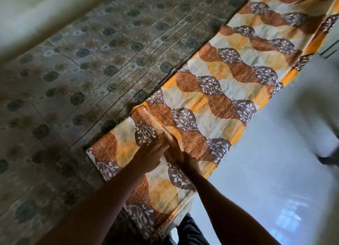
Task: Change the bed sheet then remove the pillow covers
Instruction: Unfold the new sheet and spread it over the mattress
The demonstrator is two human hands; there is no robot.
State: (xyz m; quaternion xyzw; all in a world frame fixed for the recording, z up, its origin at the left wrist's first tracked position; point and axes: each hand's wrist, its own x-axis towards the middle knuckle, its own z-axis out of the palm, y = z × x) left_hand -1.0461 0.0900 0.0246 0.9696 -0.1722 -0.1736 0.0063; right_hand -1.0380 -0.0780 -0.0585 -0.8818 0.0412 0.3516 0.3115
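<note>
The bed sheet (229, 83) is pressed onto the mattress (91, 61) beneath the left grip (152, 156) and right grip (178, 153), both spread flat.

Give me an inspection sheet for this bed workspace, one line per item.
surface: mattress, grey floral cover, creased.
job's things: orange leaf-print bed sheet, folded into a long strip along the mattress edge.
clutter: nothing seen.
grippers: left hand and right hand lie side by side with fingers extended on the sheet's near fold.
cables: nothing seen.
surroundings: pale floor beside the bed; blurred white object at the right edge, too blurred to identify.
</note>
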